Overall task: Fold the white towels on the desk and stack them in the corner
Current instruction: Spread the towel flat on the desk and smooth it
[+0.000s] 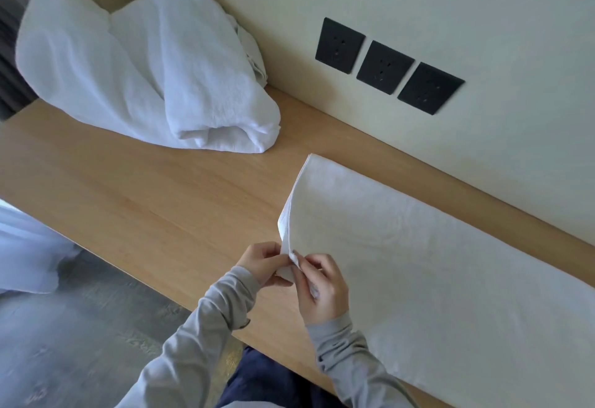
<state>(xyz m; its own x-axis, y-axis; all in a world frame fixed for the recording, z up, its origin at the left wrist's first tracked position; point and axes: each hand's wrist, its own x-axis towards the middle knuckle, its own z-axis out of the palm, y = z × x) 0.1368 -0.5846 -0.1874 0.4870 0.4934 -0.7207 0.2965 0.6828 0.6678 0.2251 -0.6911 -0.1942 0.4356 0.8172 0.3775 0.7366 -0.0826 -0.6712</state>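
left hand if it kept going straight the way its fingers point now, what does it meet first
The left hand points right, into the lifted corner of the flat towel it already pinches; just beyond are the right hand's fingers. Depth is unclear.

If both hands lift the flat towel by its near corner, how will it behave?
Probably floppy: the flat towel already curves up where the left hand and right hand pinch it. Likely light and not slippery; it would drag on the desk.

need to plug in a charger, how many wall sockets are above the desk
3, in a row on the wall: left socket, middle socket, right socket, all empty. More may lie outside the view.
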